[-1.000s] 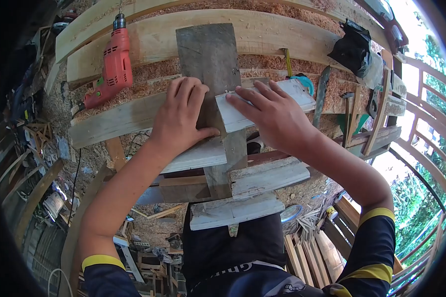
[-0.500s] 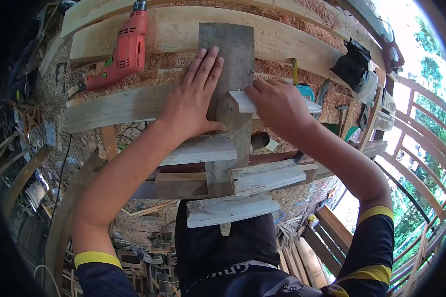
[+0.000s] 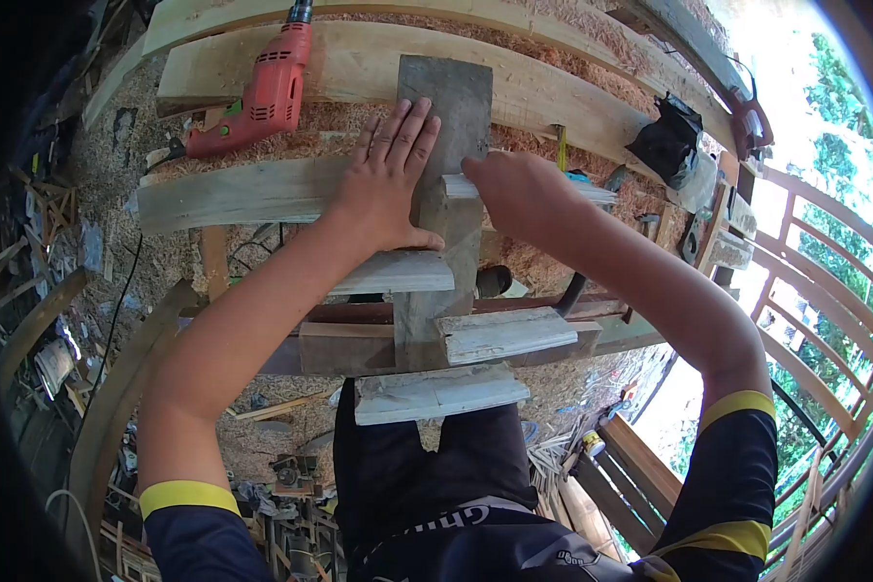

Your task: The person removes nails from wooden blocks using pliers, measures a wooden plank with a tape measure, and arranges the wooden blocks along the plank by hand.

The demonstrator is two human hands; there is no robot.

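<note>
A long grey wooden board [image 3: 446,82] runs toward my body, with several short white-painted wooden pieces set across it. My left hand [image 3: 386,189] lies flat along its left edge, fingers stretched and apart, thumb near one white piece [image 3: 398,272]. My right hand [image 3: 526,194] is closed at the board's right edge, over another white piece [image 3: 592,194] that it partly covers. What its curled fingers hold, if anything, is hidden. Two more pieces, an upper one [image 3: 504,335] and a lower one [image 3: 441,393], rest across the board's near end.
A red power drill [image 3: 274,87] lies at the upper left on pale planks [image 3: 359,63]. Wood shavings cover the area between planks. On the right are a black plastic bag [image 3: 667,136], a yellow tape blade [image 3: 562,145] and a handsaw handle [image 3: 752,124]. Wood scraps litter the ground.
The view has shifted slightly. My right hand has moved a little left, its fingertips now further over the grey board. My left hand stays pressed in nearly the same place.
</note>
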